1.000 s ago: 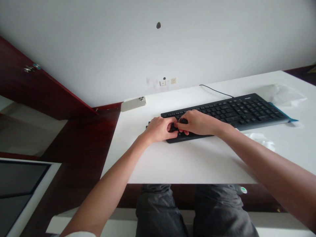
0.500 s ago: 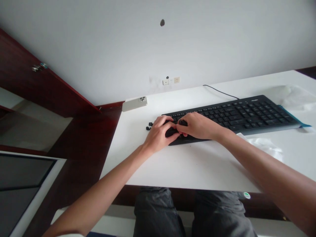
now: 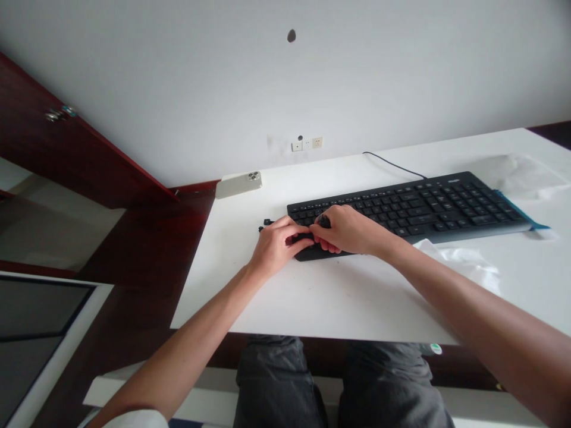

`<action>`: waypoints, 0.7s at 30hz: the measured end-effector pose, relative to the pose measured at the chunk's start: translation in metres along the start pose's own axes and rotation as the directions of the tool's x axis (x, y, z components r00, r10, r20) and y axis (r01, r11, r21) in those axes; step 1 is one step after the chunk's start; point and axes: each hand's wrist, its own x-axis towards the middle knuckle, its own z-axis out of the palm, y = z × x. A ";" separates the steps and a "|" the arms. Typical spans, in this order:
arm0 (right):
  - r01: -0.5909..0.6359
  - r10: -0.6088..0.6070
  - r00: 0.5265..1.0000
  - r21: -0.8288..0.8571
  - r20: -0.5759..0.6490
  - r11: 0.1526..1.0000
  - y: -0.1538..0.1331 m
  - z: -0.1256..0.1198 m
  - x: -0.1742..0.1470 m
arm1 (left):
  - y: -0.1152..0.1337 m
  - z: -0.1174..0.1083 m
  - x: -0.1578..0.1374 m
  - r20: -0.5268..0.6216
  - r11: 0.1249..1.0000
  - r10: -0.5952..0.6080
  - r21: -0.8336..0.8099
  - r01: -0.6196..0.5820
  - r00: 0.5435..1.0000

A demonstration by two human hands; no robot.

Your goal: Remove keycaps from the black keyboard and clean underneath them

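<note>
Left hand arches over the keyboard, seemingly to steady it; whether it's pinching, I can't tell. My right hand clasps a dark object.

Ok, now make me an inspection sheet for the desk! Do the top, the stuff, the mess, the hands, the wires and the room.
Surface: white table, a few tiny specks near its front.
Things in use: black keyboard; small black bits beside its left end.
Clutter: phone, back left; crumpled white wrapping, front right.
Hands: left hand at the keyboard's left end, fingertips partly hidden; right hand grips a dark thing, too covered to name.
Cables: thin black wire behind the keyboard.
Surroundings: pale wall with sockets; dark red door at left.
</note>
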 end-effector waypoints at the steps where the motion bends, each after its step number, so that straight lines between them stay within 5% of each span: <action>1: 0.015 -0.016 1.000 0.041 0.012 0.999 0.003 0.000 0.001 | 0.000 0.000 0.000 0.003 1.000 0.001 -0.003 -0.001 1.000; 10: 0.011 -0.037 0.996 0.303 0.081 0.953 0.022 0.004 0.013 | 0.000 0.001 0.000 0.008 0.999 -0.021 -0.030 0.021 1.000; 21: -0.001 -0.040 0.994 0.382 0.100 0.924 0.022 0.003 0.014 | 0.002 0.001 -0.001 0.006 0.999 -0.040 -0.021 0.040 0.999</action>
